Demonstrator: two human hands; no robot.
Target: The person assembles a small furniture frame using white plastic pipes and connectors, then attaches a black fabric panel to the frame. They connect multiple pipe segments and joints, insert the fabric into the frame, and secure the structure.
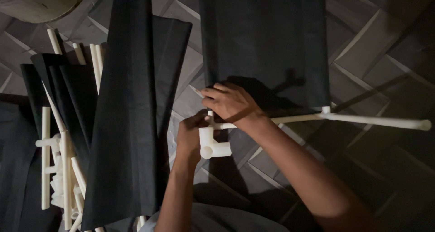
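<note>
I see a grey herringbone-patterned floor (376,46) carrying all parts. The largest part is a black fabric panel (267,41) lying flat at upper centre; its lower edge runs along a long white plastic tube (362,120) that extends to the right edge of view. A second, folded black fabric panel (131,123) lies left of centre, reaching from top to bottom. Further left, a pile of white plastic tubes and fittings (56,159) lies mixed with more black cloth. A round pale object (41,3) sits at the top left corner.

My right hand (231,103) rests on the lower left corner of the flat panel, fingers curled down on the cloth where the tube end meets the fitting. My left hand (190,134) has its grip closed around a white plastic corner connector (212,143), just below the right hand; one open socket of the connector points right.
</note>
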